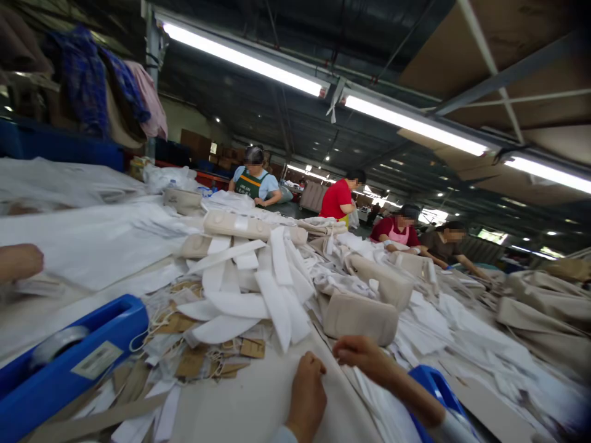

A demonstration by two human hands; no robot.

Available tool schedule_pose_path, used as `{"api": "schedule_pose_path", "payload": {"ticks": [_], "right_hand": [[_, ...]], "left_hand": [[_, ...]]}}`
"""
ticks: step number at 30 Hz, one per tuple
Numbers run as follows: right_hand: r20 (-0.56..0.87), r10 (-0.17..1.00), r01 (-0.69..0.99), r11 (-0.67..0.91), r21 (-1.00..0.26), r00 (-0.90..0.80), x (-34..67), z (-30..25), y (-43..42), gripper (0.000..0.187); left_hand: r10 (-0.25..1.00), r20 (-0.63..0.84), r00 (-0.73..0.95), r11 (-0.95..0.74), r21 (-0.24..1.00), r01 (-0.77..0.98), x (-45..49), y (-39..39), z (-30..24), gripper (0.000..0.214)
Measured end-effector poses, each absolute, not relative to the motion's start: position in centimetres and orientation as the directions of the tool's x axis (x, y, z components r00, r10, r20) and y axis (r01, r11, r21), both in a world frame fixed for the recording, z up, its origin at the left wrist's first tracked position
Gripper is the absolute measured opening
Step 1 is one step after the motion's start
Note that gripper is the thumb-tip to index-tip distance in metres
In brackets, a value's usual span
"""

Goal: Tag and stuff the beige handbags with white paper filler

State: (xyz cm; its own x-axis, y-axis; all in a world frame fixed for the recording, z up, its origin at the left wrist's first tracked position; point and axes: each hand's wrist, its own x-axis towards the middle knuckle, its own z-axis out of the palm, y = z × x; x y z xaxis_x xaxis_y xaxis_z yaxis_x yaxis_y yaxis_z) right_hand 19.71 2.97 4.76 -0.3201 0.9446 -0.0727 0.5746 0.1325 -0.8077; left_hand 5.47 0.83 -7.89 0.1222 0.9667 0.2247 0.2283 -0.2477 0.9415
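My left hand (307, 394) lies at the bottom centre on a flat beige cloth (240, 406). Its fingers are curled into a fist, and whatever is inside is hidden. Just to the right, my right hand (364, 357) has its fingers bent and pinched together at the edge of the same cloth. What it grips is too small to name. A heap of white fabric strips (258, 295) lies right beyond both hands. A folded beige padded piece (360, 317) sits beside my right hand.
A blue tape dispenser (69, 363) stands at the lower left, with brown card tags (194, 360) and string next to it. A blue object (434, 387) sits under my right forearm. Another person's arm (18, 261) enters at the left edge. Several workers (253, 178) stand along the far side of the cluttered table.
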Motion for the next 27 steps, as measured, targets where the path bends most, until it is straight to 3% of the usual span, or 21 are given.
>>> {"api": "schedule_pose_path", "payload": {"ticks": [5,10,12,15,18,23,27], "right_hand": [[0.001,0.999,0.47,0.026,-0.882,-0.052,21.3,7.8,7.0,0.027],[0.033,0.996,0.39,-0.003,-0.921,0.086,22.4,8.4,5.8,0.042],[0.068,0.989,0.322,0.022,-0.946,0.133,21.8,8.0,4.6,0.044],[0.136,0.948,0.075,0.119,-0.99,0.286,20.0,6.8,3.6,0.047],[0.192,0.88,-0.106,0.261,-0.959,0.433,18.4,5.9,4.6,0.048],[0.284,0.715,-0.072,0.423,-0.903,0.639,19.4,5.3,7.7,0.046],[0.38,0.58,0.12,0.436,-0.892,0.72,21.9,4.9,8.9,0.047]], "left_hand": [[0.974,0.169,0.153,-0.206,0.94,0.273,5.3,0.6,-7.4,0.03],[0.97,0.184,0.157,-0.222,0.934,0.279,5.2,0.7,-7.3,0.029],[0.97,0.185,0.159,-0.226,0.926,0.303,5.2,0.7,-7.3,0.03],[0.968,0.196,0.155,-0.24,0.9,0.363,5.2,0.7,-7.1,0.032],[0.965,0.213,0.153,-0.259,0.872,0.415,5.1,0.9,-6.9,0.032],[0.962,0.208,0.18,-0.265,0.873,0.409,4.7,1.1,-6.9,0.028],[0.966,0.224,0.127,-0.247,0.943,0.222,3.9,1.3,-5.4,0.029]]}}
